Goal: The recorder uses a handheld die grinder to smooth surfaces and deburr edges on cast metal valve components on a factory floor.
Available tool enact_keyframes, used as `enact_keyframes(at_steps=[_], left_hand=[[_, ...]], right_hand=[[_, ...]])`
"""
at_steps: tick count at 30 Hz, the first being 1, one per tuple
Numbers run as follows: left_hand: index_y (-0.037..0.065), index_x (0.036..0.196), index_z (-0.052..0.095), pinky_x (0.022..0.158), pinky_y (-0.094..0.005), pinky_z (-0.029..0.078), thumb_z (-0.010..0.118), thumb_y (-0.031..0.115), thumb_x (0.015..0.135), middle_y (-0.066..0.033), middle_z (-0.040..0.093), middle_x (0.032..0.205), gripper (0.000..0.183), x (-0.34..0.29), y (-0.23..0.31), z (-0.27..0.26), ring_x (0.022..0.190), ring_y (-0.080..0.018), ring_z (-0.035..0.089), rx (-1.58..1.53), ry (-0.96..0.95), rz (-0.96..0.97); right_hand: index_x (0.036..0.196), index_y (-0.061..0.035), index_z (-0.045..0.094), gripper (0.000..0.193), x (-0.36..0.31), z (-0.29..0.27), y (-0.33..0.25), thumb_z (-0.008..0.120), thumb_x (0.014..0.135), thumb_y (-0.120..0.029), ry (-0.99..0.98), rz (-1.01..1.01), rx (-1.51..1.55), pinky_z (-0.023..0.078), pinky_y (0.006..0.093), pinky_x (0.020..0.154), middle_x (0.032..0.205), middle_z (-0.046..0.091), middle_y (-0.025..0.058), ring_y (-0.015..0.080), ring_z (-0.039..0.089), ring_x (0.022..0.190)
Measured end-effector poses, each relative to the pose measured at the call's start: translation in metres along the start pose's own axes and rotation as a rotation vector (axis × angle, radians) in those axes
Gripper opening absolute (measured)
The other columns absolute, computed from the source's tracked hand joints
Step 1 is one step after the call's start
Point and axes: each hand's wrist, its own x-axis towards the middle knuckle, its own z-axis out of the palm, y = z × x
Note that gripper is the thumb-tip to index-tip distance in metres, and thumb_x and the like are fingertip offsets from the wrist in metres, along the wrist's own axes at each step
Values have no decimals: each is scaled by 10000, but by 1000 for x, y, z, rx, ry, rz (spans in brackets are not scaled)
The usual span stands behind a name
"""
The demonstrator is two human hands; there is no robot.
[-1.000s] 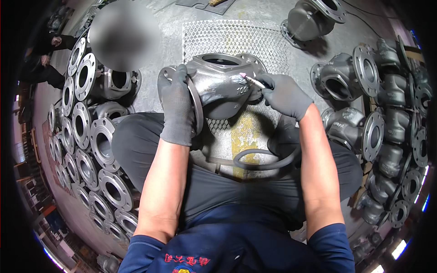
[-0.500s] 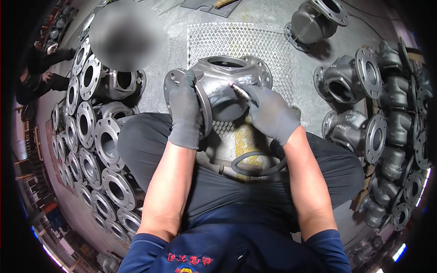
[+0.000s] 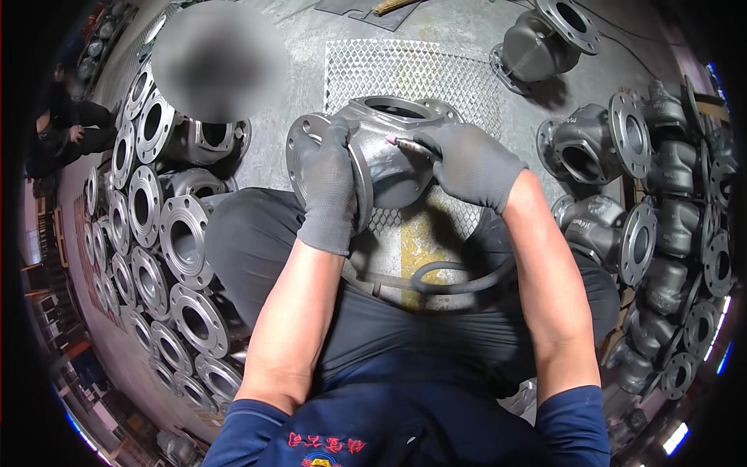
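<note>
A grey cast-metal valve body [image 3: 399, 179] with round end flanges and an opening on top sits in front of me, between my knees. My gloved left hand [image 3: 325, 183] is closed around its left flange. In my gloved right hand [image 3: 478, 167] is a slim die grinder [image 3: 410, 145] with a small pink grinding tip. The tip is at the upper face of the casting; whether it touches I cannot tell. My right hand covers most of the tool and the casting's right flange. A dark hose [image 3: 459, 287] loops below, near my right forearm.
Flanged castings [image 3: 187, 243] are stacked on the left, with more rows [image 3: 671, 218] on the right. Single valve bodies [image 3: 595, 140] stand on the floor at right and far right. A metal mesh [image 3: 373, 74] lies beyond the work. Another person [image 3: 74, 128] is at the far left.
My right hand has turned and shifted slightly right and up, and the grinder now lies flatter. My left hand and the valve body appear slightly farther right. The hose loop has shifted right.
</note>
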Motion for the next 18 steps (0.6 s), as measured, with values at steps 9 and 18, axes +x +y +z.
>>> enact_keyframes(at_steps=[9,18], left_hand=[[-59,1649,171,835,-379,602,665,201,947,-255,612,1245,897,0,-3,1,1024,-279,692,-8,-55,29],[-10,1380,467,900,-392,604,586,122,1017,-175,670,1144,405,-8,7,10,998,-252,702,20,-12,-33]], right_hand=[[1281,-92,708,462,0,3,-8,606,844,19,-12,19,-47,566,474,966,1178,744,204,436,693,1115],[1418,-134,654,503,-30,30,1,624,924,-41,177,77,113,556,475,964,1201,730,209,425,692,1104]])
